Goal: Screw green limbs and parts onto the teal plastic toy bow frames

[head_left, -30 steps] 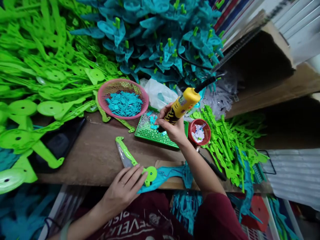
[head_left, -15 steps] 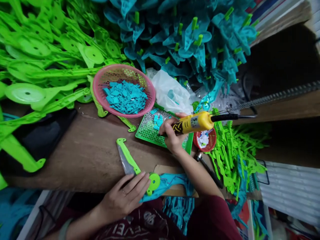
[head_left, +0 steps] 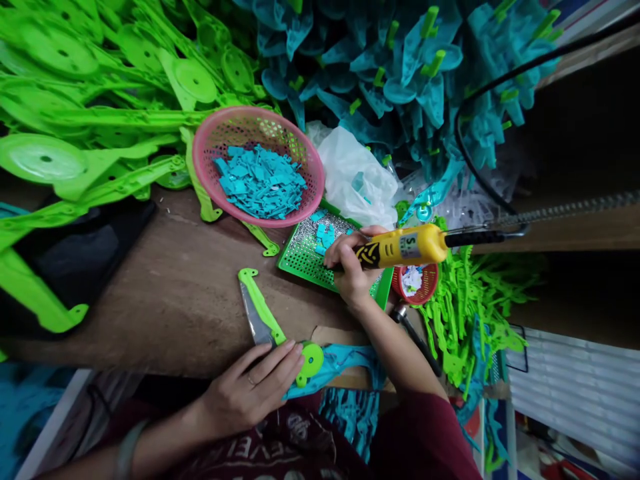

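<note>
My right hand (head_left: 353,267) is closed around a yellow and black electric screwdriver (head_left: 405,247), which lies nearly level over a green perforated tray (head_left: 303,263). Its tip is hidden by my fingers. Small silver screws (head_left: 313,230) and a few blue plastic tabs (head_left: 325,238) lie in the tray. At the table's front edge my left hand (head_left: 263,387) holds down a green and blue plastic assembly (head_left: 313,360), fingers laid together across it; the thumb is hidden. A clear or grey blade-like strip (head_left: 255,317) runs along the green arm. The blue part extends right, under my right forearm.
A pink basket (head_left: 200,160) of blue tabs stands behind the tray beside a white plastic bag (head_left: 357,173). Right are a small red basket (head_left: 430,287), a black-handled tool (head_left: 417,340) and green parts (head_left: 460,320). Green and blue piles rise at the back.
The view has shifted slightly. My right hand still holds the screwdriver over the tray, and my left hand stays on the assembly. The black cable now arches higher at the right.
</note>
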{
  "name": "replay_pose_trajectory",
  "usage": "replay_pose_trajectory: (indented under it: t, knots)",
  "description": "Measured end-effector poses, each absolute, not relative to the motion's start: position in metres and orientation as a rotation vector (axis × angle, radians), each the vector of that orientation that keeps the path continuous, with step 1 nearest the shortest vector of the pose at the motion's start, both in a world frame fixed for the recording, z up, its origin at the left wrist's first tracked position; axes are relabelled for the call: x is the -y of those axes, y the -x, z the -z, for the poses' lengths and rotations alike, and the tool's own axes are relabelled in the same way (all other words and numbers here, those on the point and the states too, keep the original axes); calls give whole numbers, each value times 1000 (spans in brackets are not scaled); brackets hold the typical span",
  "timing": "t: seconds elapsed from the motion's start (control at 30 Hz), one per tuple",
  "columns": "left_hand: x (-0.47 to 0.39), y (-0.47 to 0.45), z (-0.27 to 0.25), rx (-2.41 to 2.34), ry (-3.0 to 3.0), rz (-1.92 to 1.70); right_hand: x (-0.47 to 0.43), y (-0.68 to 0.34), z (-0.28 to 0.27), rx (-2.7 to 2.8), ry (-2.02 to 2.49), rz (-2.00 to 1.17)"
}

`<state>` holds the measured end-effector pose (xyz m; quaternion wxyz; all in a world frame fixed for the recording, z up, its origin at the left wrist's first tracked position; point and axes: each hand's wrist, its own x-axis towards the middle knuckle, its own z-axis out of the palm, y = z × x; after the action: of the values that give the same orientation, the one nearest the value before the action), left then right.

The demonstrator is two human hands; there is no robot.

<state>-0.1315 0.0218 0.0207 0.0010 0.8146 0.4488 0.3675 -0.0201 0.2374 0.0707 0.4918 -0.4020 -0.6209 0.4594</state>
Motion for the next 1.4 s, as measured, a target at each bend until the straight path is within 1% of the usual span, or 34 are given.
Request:
replay_pose_trajectory:
  t: [0.1, 0.23, 0.3, 0.43, 0.63, 0.77, 0.87, 0.97, 1.07, 1.17, 1.3, 1.4]
  knots:
    - [-21, 131, -21, -1422, -2553, -1185, -237, 21, -79, 1498, 940, -1111]
    - [-22, 132, -22, -1415, -2634, -1167, -225, 36, -105, 1485, 918, -1050]
    - [-24, 133, -23, -1395, -2701, -1155, -214, 53, -112, 1550, 891, -1113]
    - [-29, 136, -24, -1397, -2750, -1190, -199, 93, -103, 1707, 741, -1367]
    - [-32, 136, -21, -1412, -2743, -1245, -198, 116, -79, 1703, 683, -1473]
    - [-32, 136, -19, -1424, -2727, -1272, -198, 119, -77, 1866, 642, -1556]
    - [-31, 136, -19, -1410, -2736, -1287, -198, 117, -83, 1841, 538, -1593]
    - [-29, 136, -20, -1402, -2718, -1290, -203, 97, -99, 1771, 521, -1538]
    - [-26, 135, -20, -1376, -2701, -1265, -215, 64, -113, 1656, 602, -1265]
    - [-24, 135, -20, -1354, -2686, -1283, -226, 36, -109, 1486, 724, -1033]
    - [-24, 135, -21, -1352, -2680, -1242, -229, 21, -85, 1425, 877, -1026]
    - [-25, 136, -22, -1340, -2703, -1201, -227, 19, -73, 1452, 819, -1087]
